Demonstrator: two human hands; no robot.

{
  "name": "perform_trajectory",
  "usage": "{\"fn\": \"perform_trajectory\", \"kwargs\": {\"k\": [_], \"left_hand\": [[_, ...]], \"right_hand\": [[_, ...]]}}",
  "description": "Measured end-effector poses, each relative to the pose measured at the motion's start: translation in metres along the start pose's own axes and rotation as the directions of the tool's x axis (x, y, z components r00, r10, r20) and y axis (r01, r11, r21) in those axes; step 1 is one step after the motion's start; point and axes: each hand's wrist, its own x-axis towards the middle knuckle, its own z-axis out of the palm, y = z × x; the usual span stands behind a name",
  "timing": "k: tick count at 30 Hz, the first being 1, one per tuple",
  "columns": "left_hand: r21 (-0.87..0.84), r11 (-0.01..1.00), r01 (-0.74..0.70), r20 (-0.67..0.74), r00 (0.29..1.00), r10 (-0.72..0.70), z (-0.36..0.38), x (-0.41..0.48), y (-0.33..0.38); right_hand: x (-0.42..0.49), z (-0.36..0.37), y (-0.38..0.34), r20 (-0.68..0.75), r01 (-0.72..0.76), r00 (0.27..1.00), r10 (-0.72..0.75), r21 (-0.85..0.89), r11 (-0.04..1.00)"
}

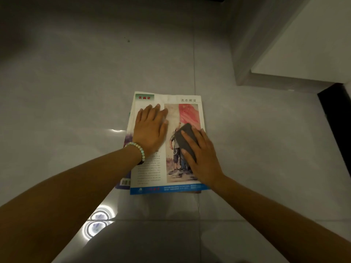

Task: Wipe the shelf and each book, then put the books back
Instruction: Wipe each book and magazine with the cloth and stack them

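Book [150, 171], the top one of a small stack, lies cover up on the tiled floor [76, 92] right in front of me. My left hand [150, 128] is spread flat on its upper left part, fingers straight, pinning it and gripping nothing. My right hand [203, 154] lies flat over a grey cloth [185, 138], fingers stretched across it, pressing it onto the picture on the right half of the cover rather than clutching it.

As I judge it, the main risk is slip. The floor is glossy and the stack is not squared up: a lower book [125, 182] pokes out at the left. A firm stroke towards that side, or easing off with the left hand, could push the top book askew or off the pile. The cover looks thin, so dragging the cloth against an edge or corner might crease it. If the cloth is damp it could mark the paper, and I cannot tell whether it is.

Much of the cloth is under my hand. How many books sit below I cannot count; only slivers show. A white unit [303, 54] is cut off at the upper right, and I cannot say if it is the shelf. The small print is unreadable
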Motion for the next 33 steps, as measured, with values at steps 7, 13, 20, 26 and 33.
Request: {"fn": "perform_trajectory", "kwargs": {"k": [7,13,20,26,33], "left_hand": [[-0.015,1.000,-0.006,0.045,0.999,0.007,0.003,0.016,0.001],[-0.052,0.999,0.005,0.012,1.000,-0.005,-0.002,0.024,0.003],[-0.058,0.998,-0.014,0.002,1.000,0.014,0.000,0.031,0.003],[-0.072,0.995,0.070,0.056,0.996,-0.066,0.008,0.040,0.026],[0.036,0.999,0.016,0.073,0.997,-0.019,0.014,0.039,0.027]], "right_hand": [[0.024,-0.003,0.010,0.097,0.072,0.993,-0.066,-0.061,0.996],[0.089,-0.011,0.021,0.086,0.085,0.993,-0.077,-0.094,0.992],[0.090,-0.004,0.021,0.029,0.058,0.998,-0.057,-0.050,0.997],[0.127,-0.004,0.027,-0.040,-0.081,0.995,0.093,0.240,0.968],[0.045,0.003,0.015,-0.088,-0.110,0.979,0.183,0.529,0.841]]}}
